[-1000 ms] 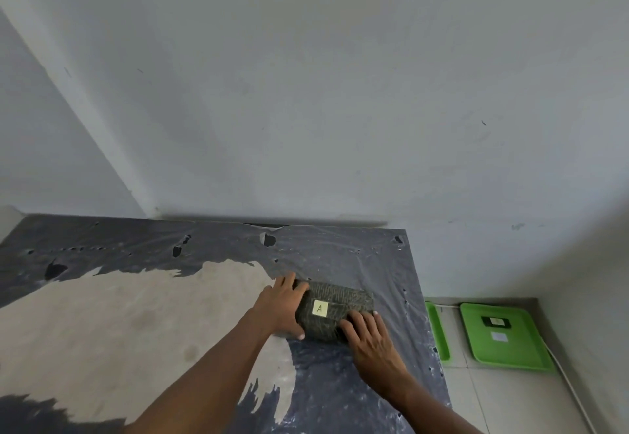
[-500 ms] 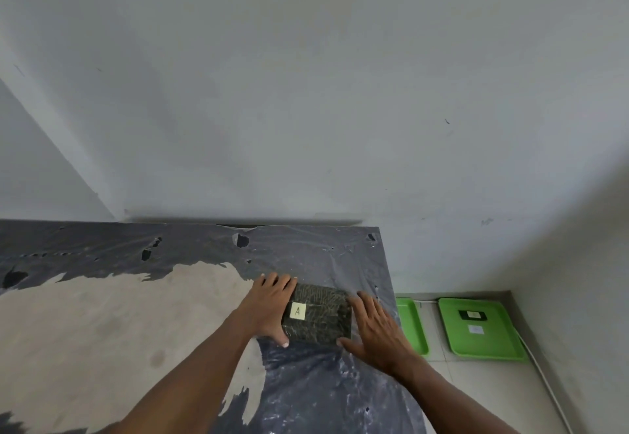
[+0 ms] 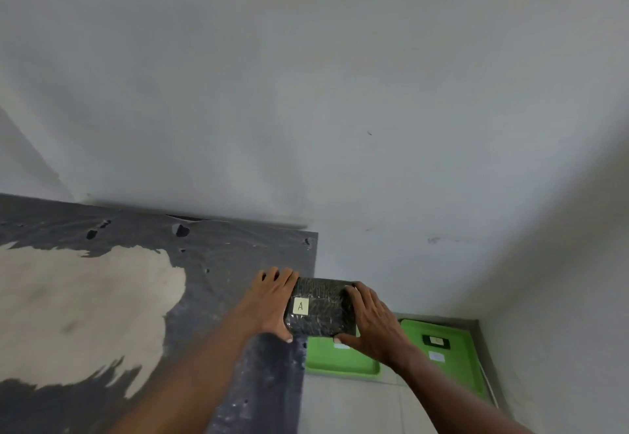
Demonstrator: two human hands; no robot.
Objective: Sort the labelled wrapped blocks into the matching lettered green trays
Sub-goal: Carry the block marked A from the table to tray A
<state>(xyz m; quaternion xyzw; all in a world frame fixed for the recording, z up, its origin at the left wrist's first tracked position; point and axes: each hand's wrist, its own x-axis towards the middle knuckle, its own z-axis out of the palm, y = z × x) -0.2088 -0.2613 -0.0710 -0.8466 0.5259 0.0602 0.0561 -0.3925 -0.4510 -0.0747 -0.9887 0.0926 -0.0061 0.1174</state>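
So the wrapped block (image 3: 321, 307) is a dark, shiny plastic-wrapped brick with a little pale sticky label (image 3: 301, 306) reading "A" on its top face, over toward the 9 o'clock end. It's held up in the air right past the bench's 3 o'clock edge, partly over the floor.

Left hand (image 3: 272, 301) grips the block's 9 o'clock end, fingers (image 3: 272, 275) curled over the far side and the thumb tucked under the near corner, so clamped on it. Right hand (image 3: 372, 323) does the same at the 3 o'clock end, fingers wrapped over the top and the thumb along the near bottom edge, also clamped tight. Both forearms come in from 6 o'clock.

Directly below the block, toward 6 o'clock, there's a green tray (image 3: 340, 360) on the floor, partly hidden by the block and the right hand. A second green tray (image 3: 456, 358) sits just beside it at 3 o'clock, with a small dark block and a pale label on it, too blurry to read.

The bench (image 3: 238, 263) is covered in torn dark plastic sheet with a big bare tan patch at 9 o'clock. Plain grey wall (image 3: 306, 93) fills everything from 12 o'clock round to 3.
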